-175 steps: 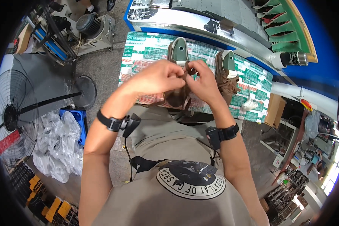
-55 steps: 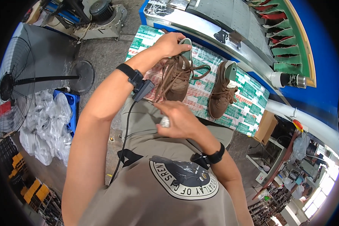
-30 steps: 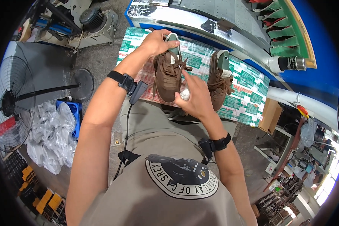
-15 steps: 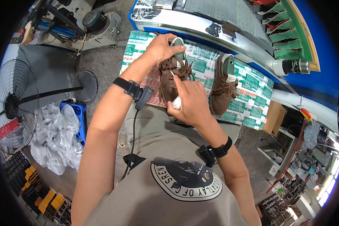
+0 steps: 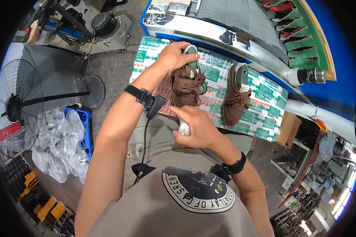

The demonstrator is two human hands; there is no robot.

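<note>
A brown lace-up shoe (image 5: 185, 90) rests on a box with its toe toward me. My left hand (image 5: 175, 57) is closed on its heel end, thumb over the collar by the green insole. My right hand (image 5: 197, 127) is closed round a thin pointed tool with a white wrapped handle (image 5: 184, 128). Its index finger is stretched along the tool, and the fine tip shows beside the shoe's toe, near my left wrist strap. The tool's exact kind is unclear. A second brown shoe (image 5: 235, 96), also laced, sits apart on the right, with nothing touching it.
The box (image 5: 261, 114) is covered in green and white printed tape. Behind it runs a blue-sided machine (image 5: 209, 37) with a metal edge. At left are a floor fan (image 5: 16, 106) and a blue crate (image 5: 86, 128) with clear plastic bags (image 5: 61, 144). A cardboard box (image 5: 288, 128) stands right.
My right hand has drawn back from the shoe's laces toward me, taking the tool's tip down beside the toe. My left hand keeps its hold on the heel.
</note>
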